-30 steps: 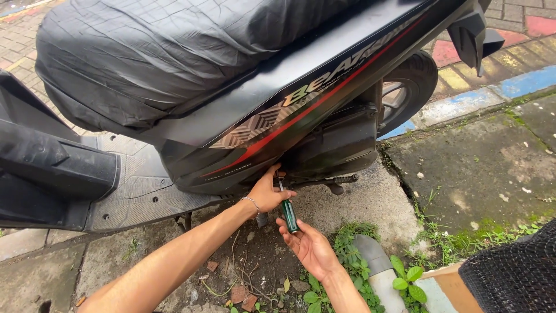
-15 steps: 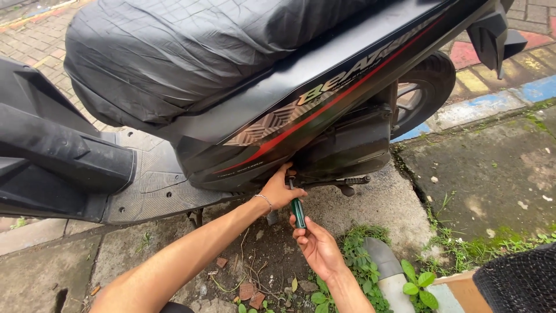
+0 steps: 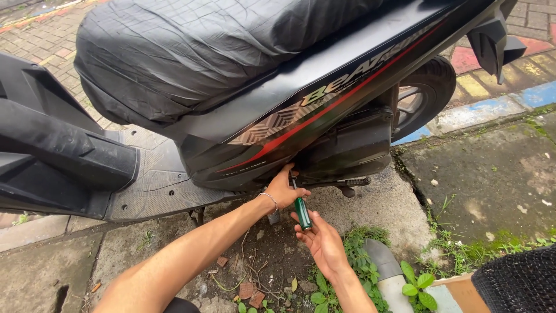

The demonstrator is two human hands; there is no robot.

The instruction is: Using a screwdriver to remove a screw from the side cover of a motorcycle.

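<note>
A black scooter [image 3: 278,98] with a red stripe stands over cracked concrete. My left hand [image 3: 282,189], with a thin bracelet at the wrist, reaches up under the scooter's lower side panel and touches the underside by the screwdriver's shaft. My right hand [image 3: 322,239] holds a green-handled screwdriver [image 3: 302,211] by its handle. The shaft points up toward the underside. Its tip is hidden behind my left fingers.
The engine casing [image 3: 347,148] and rear wheel [image 3: 423,93] sit right of my hands. A footpeg [image 3: 350,185] sticks out low. Weeds [image 3: 359,249], a grey pipe [image 3: 385,272] and broken brick bits lie on the ground. A painted kerb [image 3: 492,107] runs behind.
The view has shifted left, so the scooter sits further right in frame. Both hands stay at the same spot under the panel, with the screwdriver still pointing up.
</note>
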